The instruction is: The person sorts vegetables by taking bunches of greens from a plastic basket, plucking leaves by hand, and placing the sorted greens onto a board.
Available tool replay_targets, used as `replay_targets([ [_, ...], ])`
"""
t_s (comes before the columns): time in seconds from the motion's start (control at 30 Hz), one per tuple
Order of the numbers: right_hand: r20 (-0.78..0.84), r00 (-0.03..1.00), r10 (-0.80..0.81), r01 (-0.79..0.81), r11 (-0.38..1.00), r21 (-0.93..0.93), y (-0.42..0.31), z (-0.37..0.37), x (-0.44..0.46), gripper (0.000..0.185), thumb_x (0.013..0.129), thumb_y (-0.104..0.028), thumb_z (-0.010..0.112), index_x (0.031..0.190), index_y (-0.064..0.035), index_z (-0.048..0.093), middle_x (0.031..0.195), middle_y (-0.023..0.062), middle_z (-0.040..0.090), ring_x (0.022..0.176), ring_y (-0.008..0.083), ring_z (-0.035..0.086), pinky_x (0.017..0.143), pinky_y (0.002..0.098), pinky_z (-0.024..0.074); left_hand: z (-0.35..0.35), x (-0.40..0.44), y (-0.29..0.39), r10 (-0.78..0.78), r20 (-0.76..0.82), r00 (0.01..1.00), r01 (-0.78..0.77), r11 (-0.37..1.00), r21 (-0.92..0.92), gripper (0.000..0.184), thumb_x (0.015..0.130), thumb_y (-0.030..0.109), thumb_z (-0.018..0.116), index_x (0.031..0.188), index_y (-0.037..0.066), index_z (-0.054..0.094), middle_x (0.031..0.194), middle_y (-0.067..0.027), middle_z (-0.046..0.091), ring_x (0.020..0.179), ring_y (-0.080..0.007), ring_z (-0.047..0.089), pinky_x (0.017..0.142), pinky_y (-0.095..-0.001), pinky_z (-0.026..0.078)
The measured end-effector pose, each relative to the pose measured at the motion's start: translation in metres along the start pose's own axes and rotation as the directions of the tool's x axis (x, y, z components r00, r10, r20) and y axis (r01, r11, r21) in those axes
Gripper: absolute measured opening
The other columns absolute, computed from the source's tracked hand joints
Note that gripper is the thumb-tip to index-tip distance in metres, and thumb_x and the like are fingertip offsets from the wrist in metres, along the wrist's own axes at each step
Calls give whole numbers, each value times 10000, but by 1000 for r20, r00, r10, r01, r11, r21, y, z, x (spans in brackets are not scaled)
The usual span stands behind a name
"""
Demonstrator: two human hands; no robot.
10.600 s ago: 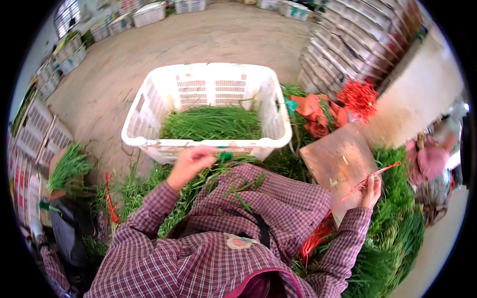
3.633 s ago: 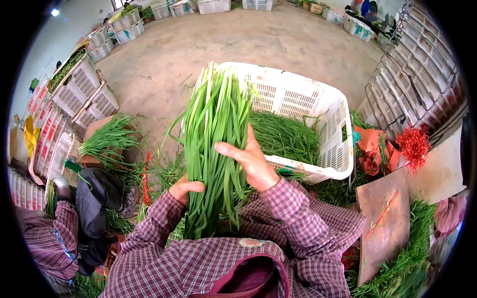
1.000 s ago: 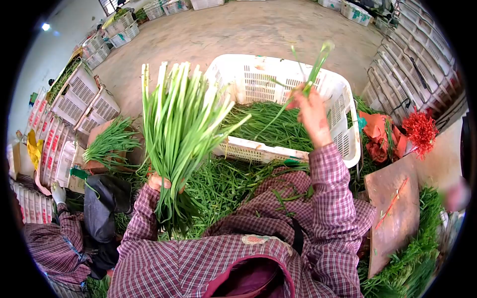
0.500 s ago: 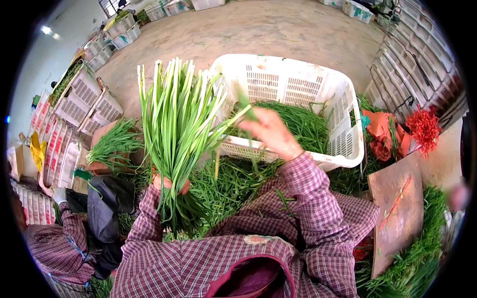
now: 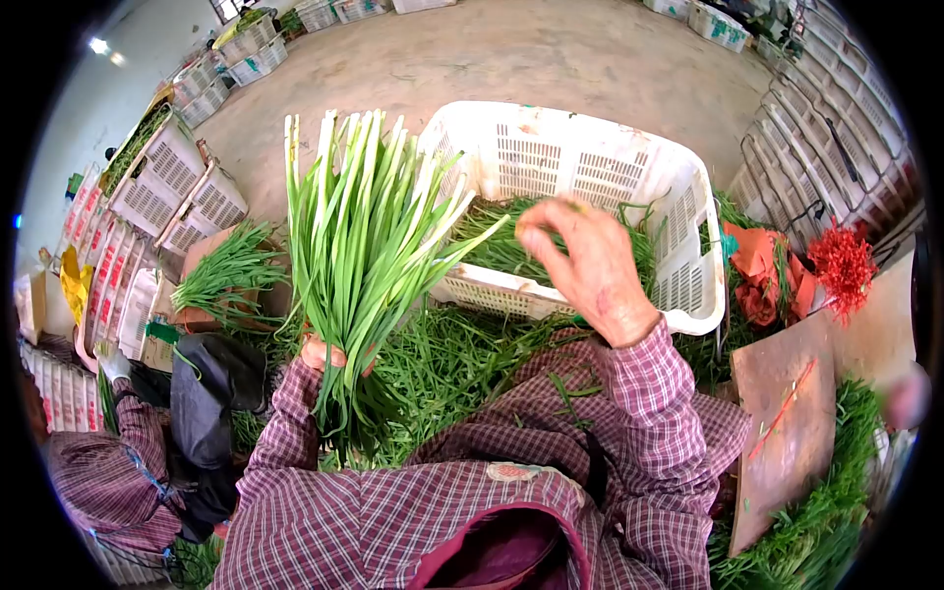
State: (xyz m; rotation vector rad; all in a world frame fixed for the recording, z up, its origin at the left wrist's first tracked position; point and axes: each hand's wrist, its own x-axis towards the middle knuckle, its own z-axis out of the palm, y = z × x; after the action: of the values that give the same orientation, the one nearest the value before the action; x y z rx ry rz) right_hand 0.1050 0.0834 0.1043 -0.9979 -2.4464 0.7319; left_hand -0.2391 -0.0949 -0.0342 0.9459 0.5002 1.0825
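Observation:
My left hand (image 5: pixel 327 354) is wrapped round the leafy part of a thick bunch of garlic chives (image 5: pixel 366 226), whose pale cut ends fan out at the top. A few stalks lean out to the right from the bunch. My right hand (image 5: pixel 595 270) is over the near side of a white plastic basket (image 5: pixel 688 246), its fingers curled in with thumb and forefinger close together. No leaf shows in those fingers. Green leaves (image 5: pixel 629 236) lie inside the basket, partly hidden by my right hand. Loose leaves (image 5: pixel 442 383) are heaped below the bunch, in front of me.
Stacked white crates (image 5: pixel 826 147) stand at right, and more crates (image 5: pixel 162 177) at left. A brown board (image 5: pixel 787 423) leans right of my lap, near red ties (image 5: pixel 841 270). A small chive pile (image 5: pixel 231 275) lies left. At far left sits another person (image 5: pixel 108 482) with a gloved hand.
My right hand has moved right and slightly back from the bunch; the blurred green leaf at its fingers is no longer seen there. My left hand still holds the bunch.

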Motion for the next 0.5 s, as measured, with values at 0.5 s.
replay_targets([
  [0.5, -217, 943, -253, 183, 937, -297, 13, 40, 18, 184, 825, -153, 570, 963, -32, 575, 706, 172, 614, 574, 343, 600, 497, 407, 490, -49, -11, -27, 23, -29, 999, -14, 961, 275, 746, 613, 97, 805, 1268, -32, 472, 873, -188, 648, 628, -299, 625, 504, -416, 502],
])
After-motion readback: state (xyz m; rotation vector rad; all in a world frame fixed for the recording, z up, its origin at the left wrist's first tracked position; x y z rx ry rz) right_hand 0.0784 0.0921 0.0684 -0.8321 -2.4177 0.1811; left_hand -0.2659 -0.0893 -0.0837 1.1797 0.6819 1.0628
